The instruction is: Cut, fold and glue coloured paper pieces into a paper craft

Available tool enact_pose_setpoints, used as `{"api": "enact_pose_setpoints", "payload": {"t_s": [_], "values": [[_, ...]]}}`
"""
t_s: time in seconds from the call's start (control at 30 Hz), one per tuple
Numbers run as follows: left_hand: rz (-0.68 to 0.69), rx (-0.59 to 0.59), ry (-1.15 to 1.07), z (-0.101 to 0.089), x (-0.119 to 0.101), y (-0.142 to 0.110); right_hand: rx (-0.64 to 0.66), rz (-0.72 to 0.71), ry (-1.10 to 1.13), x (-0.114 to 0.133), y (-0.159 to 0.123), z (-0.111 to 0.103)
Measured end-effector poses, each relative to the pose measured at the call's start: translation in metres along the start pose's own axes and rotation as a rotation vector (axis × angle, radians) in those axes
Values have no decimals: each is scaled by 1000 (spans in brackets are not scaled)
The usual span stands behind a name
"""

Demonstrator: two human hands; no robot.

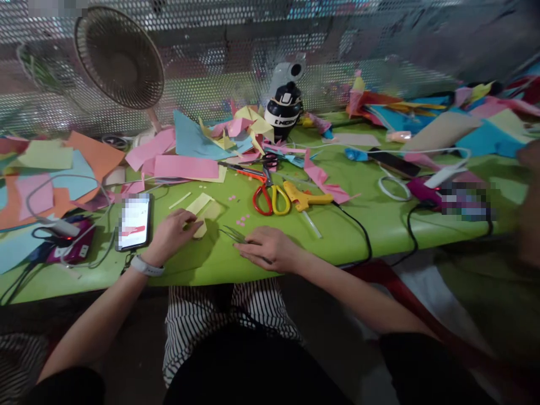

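Note:
My left hand (pixel 175 232) pinches the near left edge of a folded pale yellow paper (pixel 207 211) lying on the green table. Its fingers are curled in, and the thumb points right over the paper. Metal tweezers (pixel 231 233) rest in my right hand (pixel 270 247), their tips pointing left, a short way from the paper. A thin yellow paper strip (pixel 180 201) lies just beyond my left hand. Several tiny pink paper bits (pixel 243 219) are scattered between the yellow paper and the scissors (pixel 272 199), which have one red and one yellow handle.
Right of the scissors lies a yellow glue gun (pixel 307 198) with a black cord. A lit phone (pixel 134 222) is left of my left hand. Coloured paper (pixel 185 167), a dark round bottle (pixel 284 112) and a fan (pixel 122 62) fill the back. A person's arm (pixel 529 202) shows far right.

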State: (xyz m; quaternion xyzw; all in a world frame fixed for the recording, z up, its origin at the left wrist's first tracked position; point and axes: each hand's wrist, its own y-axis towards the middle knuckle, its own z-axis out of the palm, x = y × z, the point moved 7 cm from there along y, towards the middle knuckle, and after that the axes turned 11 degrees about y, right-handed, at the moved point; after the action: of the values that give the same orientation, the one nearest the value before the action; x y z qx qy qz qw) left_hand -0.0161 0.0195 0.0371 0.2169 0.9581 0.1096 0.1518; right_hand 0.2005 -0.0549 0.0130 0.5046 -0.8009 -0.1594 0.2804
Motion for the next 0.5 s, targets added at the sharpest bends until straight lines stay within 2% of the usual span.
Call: {"api": "enact_pose_setpoints", "payload": {"t_s": [0.07,0.13,0.33,0.5], "values": [[-62,19,-115,-4,5,1,41,2,0,-1,2,2],[-133,-11,-196,-14,13,0,92,11,14,-2,4,6],[-245,-208,-378,-42,45,4,226,80,81,-9,4,19],[-248,-374,-622,-54,50,22,263,129,102,-13,22,20]]}}
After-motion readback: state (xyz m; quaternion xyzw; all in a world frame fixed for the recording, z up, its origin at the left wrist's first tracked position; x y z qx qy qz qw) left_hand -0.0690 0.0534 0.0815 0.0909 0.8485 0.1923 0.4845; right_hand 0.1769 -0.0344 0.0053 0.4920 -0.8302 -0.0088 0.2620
